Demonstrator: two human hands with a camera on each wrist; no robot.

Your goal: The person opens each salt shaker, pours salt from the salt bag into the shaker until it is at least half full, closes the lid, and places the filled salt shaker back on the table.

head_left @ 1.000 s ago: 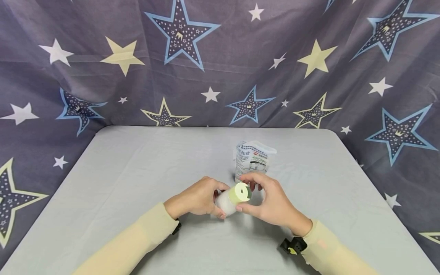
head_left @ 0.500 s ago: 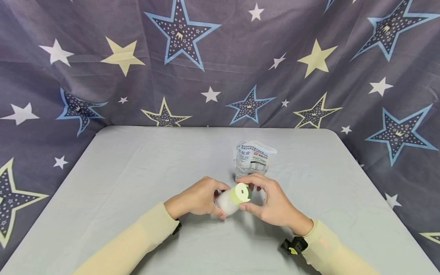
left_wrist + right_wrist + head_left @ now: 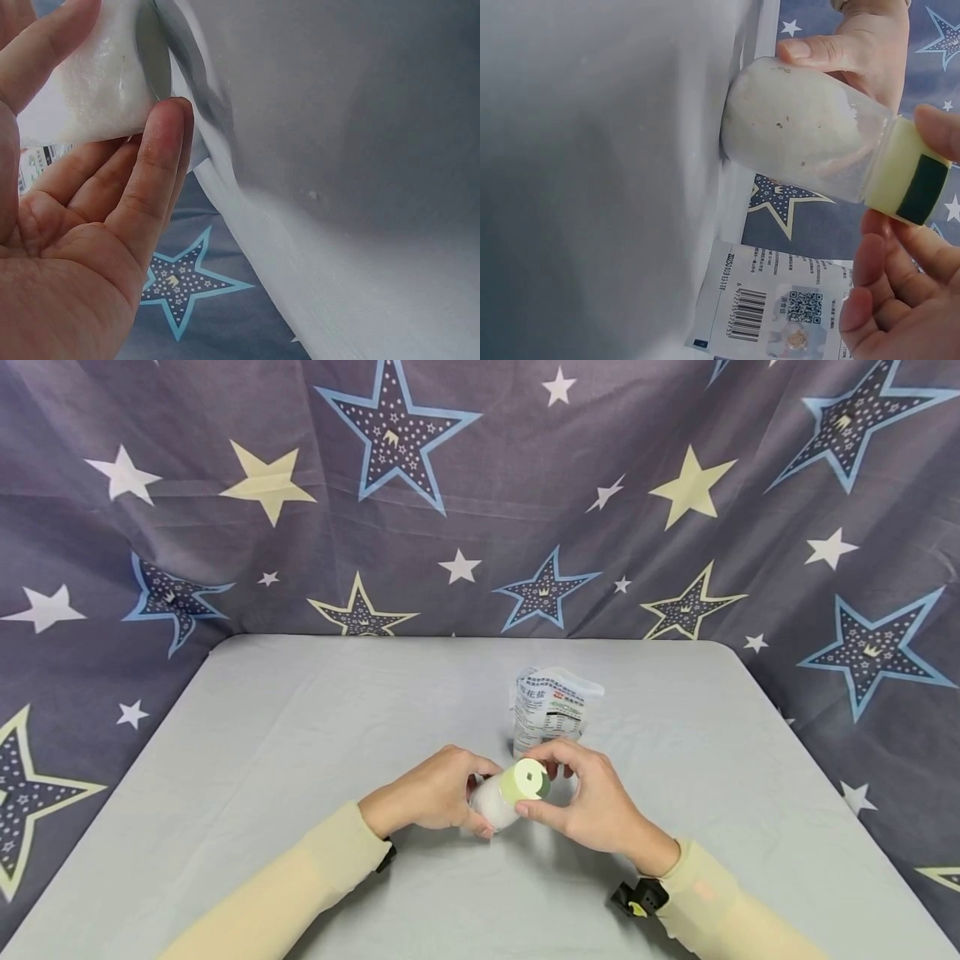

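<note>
A clear plastic shaker bottle (image 3: 795, 127) of white grains leans tilted over the table, its lower end at the tabletop. My left hand (image 3: 442, 789) grips the bottle's body between thumb and fingers; the left wrist view shows the fingers along its side and base. On the neck sits a pale yellow-green cap (image 3: 522, 779) with a dark green patch on its side and a small mark on top. Thumb and fingers of my right hand (image 3: 600, 793) pinch this cap from the other side. Just behind the hands stands a printed salt packet (image 3: 555, 702), partly covered by the right hand.
A pale grey cloth covers the table (image 3: 337, 693). Behind and beside it hangs a dark curtain (image 3: 480, 468) printed with stars. On the right wrist is strapped a black device (image 3: 641, 897).
My right thumb and fingers shift back and forth around the cap, and the cap turns slightly. The left hand, the bottle's body and the packet stay in place.
</note>
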